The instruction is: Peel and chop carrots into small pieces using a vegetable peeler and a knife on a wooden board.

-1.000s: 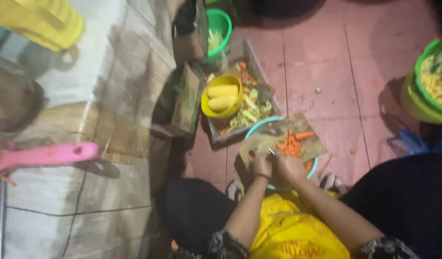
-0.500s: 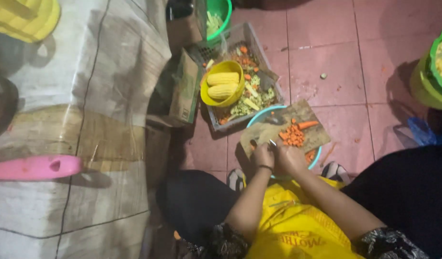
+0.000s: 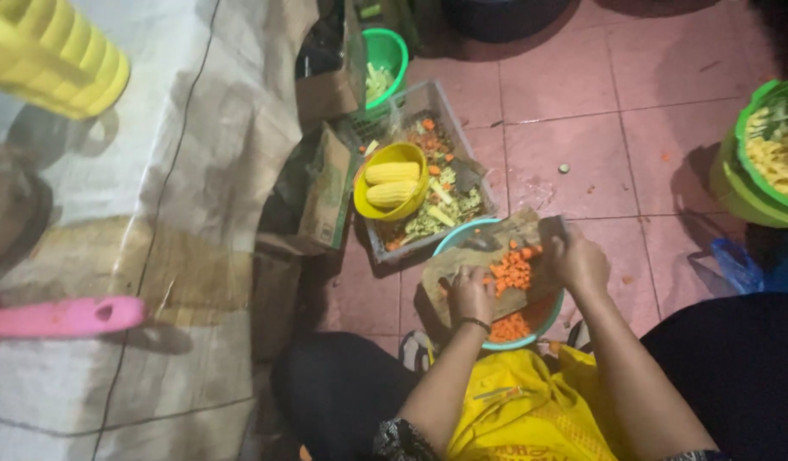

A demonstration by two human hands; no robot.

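My left hand (image 3: 469,293) presses flat on the worn wooden chopping board (image 3: 462,260) laid over the teal plastic basin (image 3: 530,329); my right hand (image 3: 577,259) is closed around what looks like a knife. Much diced orange carrot (image 3: 513,271) is cut; a heap already lies in the basin.

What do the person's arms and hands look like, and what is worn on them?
Both forearms are bare. The left hand has a thin dark band around its wrist; the right hand shows no band or ring. Dark patterned short sleeves end near the elbows, beside a yellow apron.
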